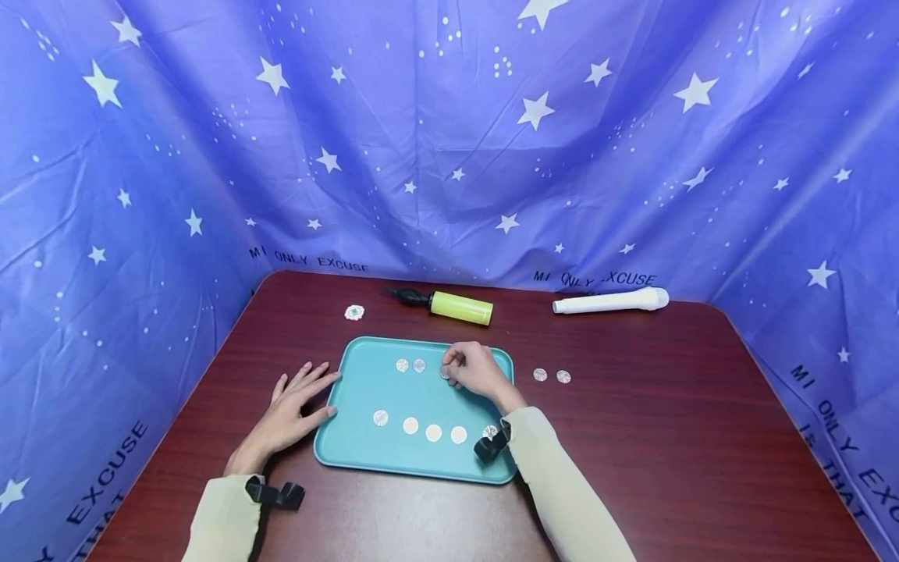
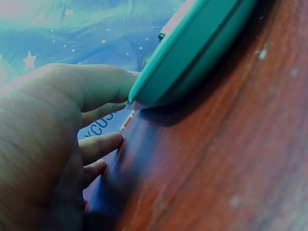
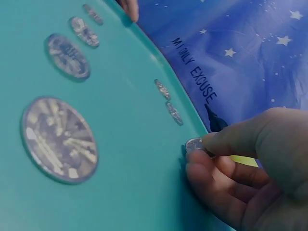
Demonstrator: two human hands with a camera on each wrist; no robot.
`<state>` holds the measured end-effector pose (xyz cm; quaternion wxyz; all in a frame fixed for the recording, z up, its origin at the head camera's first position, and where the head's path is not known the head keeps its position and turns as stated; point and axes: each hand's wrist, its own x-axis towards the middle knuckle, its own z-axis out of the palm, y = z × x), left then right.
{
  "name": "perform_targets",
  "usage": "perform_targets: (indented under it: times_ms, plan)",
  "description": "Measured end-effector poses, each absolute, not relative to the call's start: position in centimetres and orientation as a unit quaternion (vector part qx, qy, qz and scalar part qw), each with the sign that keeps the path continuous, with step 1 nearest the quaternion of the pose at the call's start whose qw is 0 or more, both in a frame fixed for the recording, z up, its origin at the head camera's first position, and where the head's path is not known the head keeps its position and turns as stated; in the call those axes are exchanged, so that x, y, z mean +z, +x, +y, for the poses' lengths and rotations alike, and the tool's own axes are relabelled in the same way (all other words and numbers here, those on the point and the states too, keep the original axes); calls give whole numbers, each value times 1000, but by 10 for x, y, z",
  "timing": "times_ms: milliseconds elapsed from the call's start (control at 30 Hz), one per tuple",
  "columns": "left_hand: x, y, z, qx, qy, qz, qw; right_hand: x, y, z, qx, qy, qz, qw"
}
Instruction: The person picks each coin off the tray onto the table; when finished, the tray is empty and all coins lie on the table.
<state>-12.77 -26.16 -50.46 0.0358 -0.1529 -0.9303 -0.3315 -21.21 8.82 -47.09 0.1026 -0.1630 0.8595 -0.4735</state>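
In the head view a teal tray (image 1: pixel 358 390) lies on the table. My right hand (image 1: pixel 476 371) is over its back right part and pinches a silvery coin (image 3: pixel 194 144) between thumb and fingers, at or just above the tray surface. Two coins (image 1: pixel 410 364) lie to the left of it along the back of the tray. Nearer me, a row of several coins (image 1: pixel 433 432) runs across the tray, with the rightmost partly behind the wrist strap. My left hand (image 1: pixel 288 417) has its fingers spread, thumb and index finger touching the tray's left rim.
Two coins (image 1: pixel 551 375) lie on the dark red table (image 1: pixel 667 445) right of the tray. Behind it are a yellow-green hand pump (image 1: pixel 460 308) with a black end, a white microphone-shaped stick (image 1: pixel 611 301) and a small white scalloped piece (image 1: pixel 354 312). A starry blue curtain (image 1: pixel 435 156) surrounds the table.
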Motion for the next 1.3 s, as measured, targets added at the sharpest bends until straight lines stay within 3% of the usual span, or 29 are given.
perform_targets:
  times_ms: [500,1300]
  plan:
    - [-505,-126,-261,-328,-151,-932,38,-472,-212,100,-570,-107,801,145]
    - [-505,-127,-260,-330,-147,-932,36,-465,-212,141,-633,-74,754,159]
